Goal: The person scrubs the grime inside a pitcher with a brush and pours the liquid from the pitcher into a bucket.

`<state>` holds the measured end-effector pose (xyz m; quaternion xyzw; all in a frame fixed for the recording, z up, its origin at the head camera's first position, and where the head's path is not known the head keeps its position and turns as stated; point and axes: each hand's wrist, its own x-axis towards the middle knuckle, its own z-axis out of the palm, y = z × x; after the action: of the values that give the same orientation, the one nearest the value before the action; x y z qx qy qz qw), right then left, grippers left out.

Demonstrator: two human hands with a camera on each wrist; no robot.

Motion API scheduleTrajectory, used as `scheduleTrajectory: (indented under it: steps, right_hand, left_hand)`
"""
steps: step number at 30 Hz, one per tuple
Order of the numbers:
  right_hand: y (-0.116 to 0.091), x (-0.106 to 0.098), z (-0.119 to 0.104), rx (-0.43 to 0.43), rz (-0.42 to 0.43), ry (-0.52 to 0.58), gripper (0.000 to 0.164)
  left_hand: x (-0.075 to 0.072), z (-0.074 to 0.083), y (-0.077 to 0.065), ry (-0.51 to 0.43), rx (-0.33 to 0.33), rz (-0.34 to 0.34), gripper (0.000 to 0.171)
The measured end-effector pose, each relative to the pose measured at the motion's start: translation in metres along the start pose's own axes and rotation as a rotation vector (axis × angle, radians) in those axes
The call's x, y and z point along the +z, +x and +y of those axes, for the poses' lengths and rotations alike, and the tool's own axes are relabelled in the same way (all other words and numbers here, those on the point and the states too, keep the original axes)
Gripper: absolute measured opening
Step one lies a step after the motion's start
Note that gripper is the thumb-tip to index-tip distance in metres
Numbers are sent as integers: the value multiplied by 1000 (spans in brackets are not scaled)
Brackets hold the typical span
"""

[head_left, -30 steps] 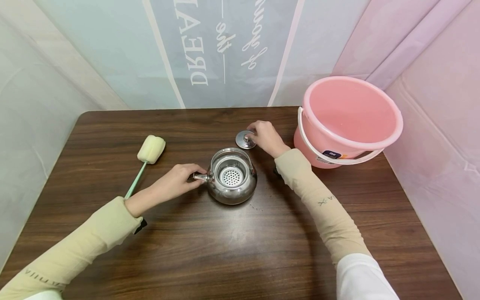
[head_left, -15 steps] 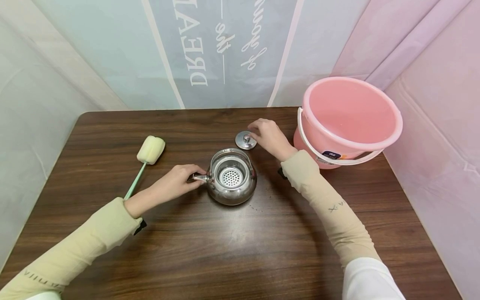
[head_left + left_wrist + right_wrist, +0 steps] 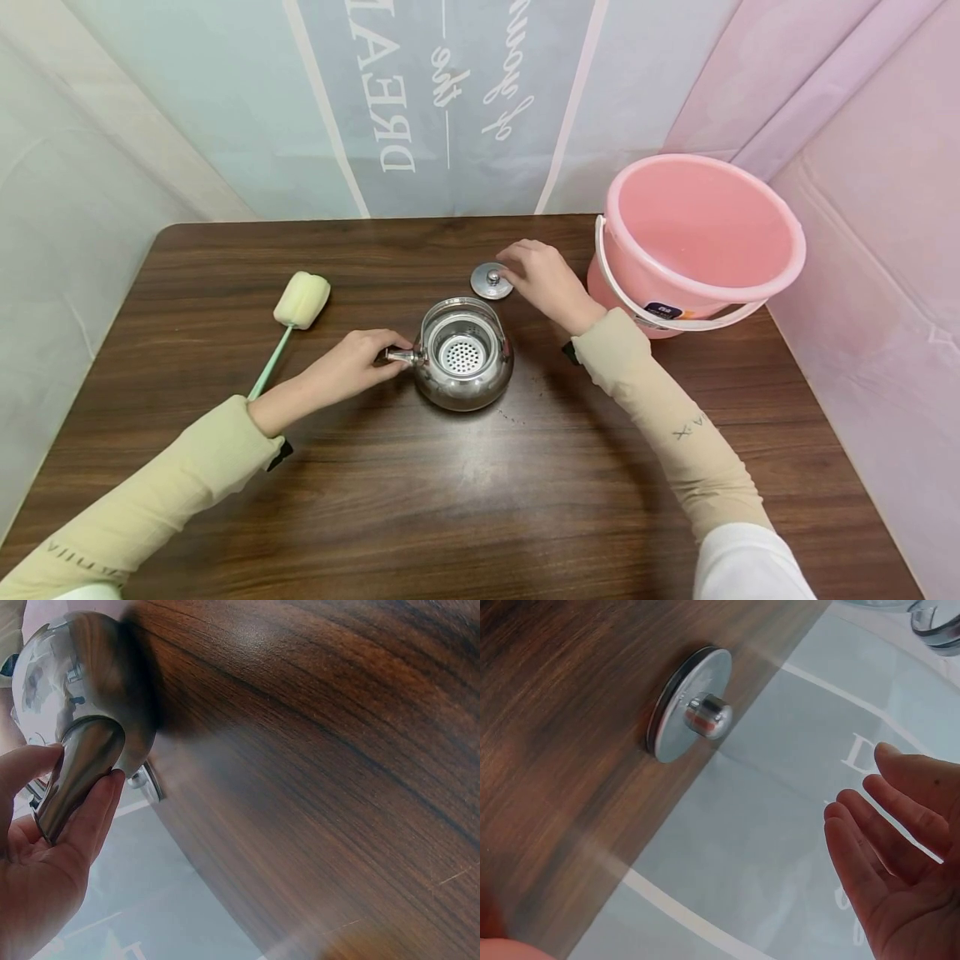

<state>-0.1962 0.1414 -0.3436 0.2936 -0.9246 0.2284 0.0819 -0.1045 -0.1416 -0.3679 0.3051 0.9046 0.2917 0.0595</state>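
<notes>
A stainless steel teapot (image 3: pixel 465 393) stands uncovered on the table, its wire handle raised over the mouth. Inside it sits a perforated metal strainer (image 3: pixel 461 356). My left hand (image 3: pixel 348 362) pinches the tapered spout (image 3: pixel 86 761) between thumb and fingers. Just behind the pot, the round steel lid (image 3: pixel 486 288) lies flat with its knob upward. My right hand (image 3: pixel 551 283) hovers beside the lid, slightly to its right. In the right wrist view, that hand's loosely bent fingers (image 3: pixel 862 855) hold nothing and are apart from the lid knob (image 3: pixel 709 716).
A yellow sponge brush (image 3: pixel 302 299) with a green handle lies at the left, partly behind my left forearm. At the back right stands a pink bucket (image 3: pixel 637 287) with a white bail handle. Printed cloth (image 3: pixel 465 167) hangs behind the wooden table (image 3: pixel 420 500).
My right hand has let go of the lid knob and drawn back slightly to the right. The lid stays on the table. My left hand and the teapot look unmoved.
</notes>
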Motion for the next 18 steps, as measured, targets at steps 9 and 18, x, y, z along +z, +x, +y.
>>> scheduleTrajectory:
  steps: [9, 18]
  right_hand:
    - [-8, -10, -10, -41, 21, -12, 21]
    - [-14, -17, -19, -80, 44, -26, 21]
  left_hand:
    - [0, 0, 0, -4, 8, 7, 20]
    - [1, 0, 0, 1, 11, 6, 21]
